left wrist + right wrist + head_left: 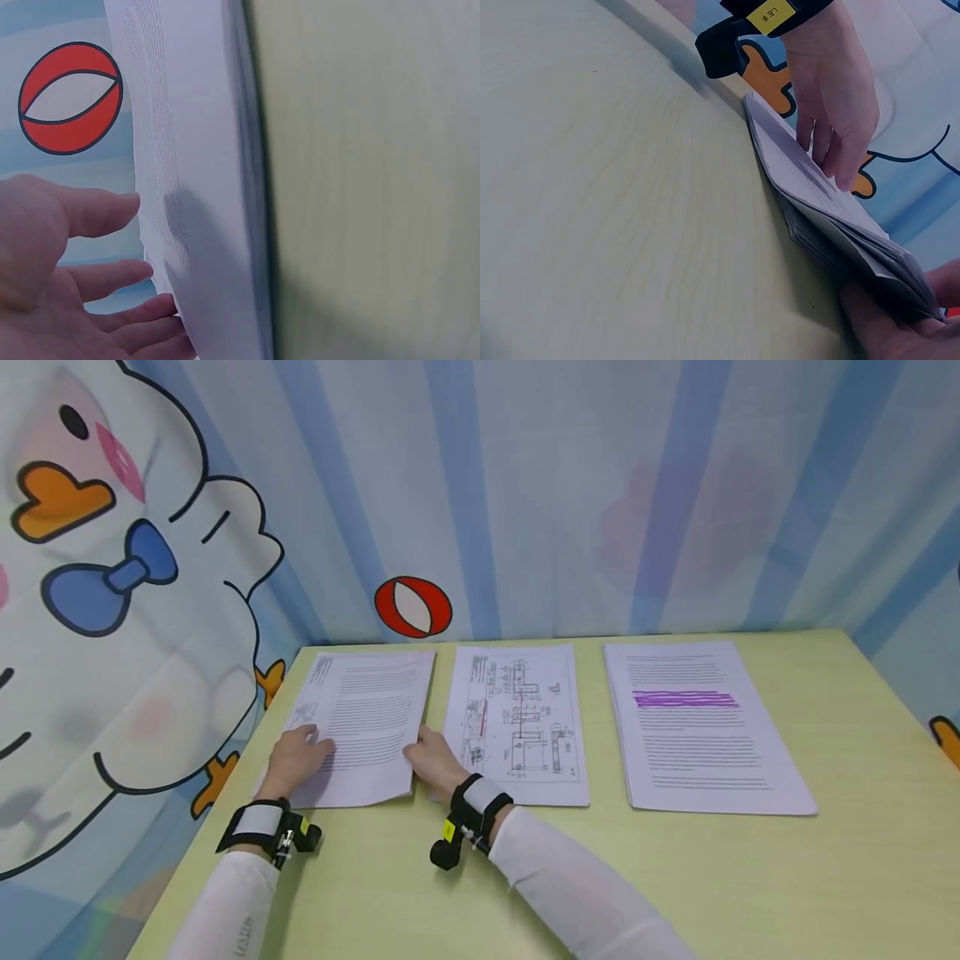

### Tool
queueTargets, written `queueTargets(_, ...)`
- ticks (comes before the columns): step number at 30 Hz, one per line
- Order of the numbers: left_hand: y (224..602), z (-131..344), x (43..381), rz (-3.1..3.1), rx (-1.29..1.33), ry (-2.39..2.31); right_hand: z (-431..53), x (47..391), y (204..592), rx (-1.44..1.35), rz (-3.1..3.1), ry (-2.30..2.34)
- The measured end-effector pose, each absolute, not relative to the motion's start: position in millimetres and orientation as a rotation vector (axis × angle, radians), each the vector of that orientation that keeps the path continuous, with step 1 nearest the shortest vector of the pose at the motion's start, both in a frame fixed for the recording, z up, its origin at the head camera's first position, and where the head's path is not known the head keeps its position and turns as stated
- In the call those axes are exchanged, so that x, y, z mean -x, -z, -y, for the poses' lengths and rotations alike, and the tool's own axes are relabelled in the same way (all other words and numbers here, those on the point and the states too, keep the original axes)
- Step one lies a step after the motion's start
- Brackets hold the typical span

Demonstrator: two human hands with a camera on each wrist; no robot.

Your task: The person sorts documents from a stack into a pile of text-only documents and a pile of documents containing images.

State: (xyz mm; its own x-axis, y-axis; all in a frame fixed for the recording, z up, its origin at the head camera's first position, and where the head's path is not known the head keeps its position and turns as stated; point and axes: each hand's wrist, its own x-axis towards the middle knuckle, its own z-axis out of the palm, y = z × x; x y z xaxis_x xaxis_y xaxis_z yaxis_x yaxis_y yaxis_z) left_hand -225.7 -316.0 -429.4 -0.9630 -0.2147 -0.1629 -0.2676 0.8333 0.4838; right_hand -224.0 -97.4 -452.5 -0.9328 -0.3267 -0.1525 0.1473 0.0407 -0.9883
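Note:
A stack of printed paper [375, 710] lies at the left of the table, its right side lifted slightly. My right hand [435, 760] pinches that right edge. In the right wrist view, fingers [874, 322] reach under the sheets and the thumb is on top. My left hand [294, 762] rests on the lower left part of the same stack, thumb and fingers spread. The left wrist view shows the left hand [97, 277] with its fingertips at the paper [202, 150].
Just right of it lies a stack topped by a technical drawing [517, 718]. Farther right is a text stack [697, 727] with purple highlighted lines. The yellow table [750, 885] meets a printed curtain [540, 510] at the back.

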Motion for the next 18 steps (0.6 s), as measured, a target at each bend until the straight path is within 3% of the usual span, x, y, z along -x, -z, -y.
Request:
queueTargets(12, 430, 301, 220, -2.955, 0.237, -0.632, 98, 225, 448, 0.229, -2.063, 1.991)
queueTargets(18, 432, 294, 218, -2.943, 0.127, -0.609, 96, 229, 449, 0.052, -2.101, 1.998)
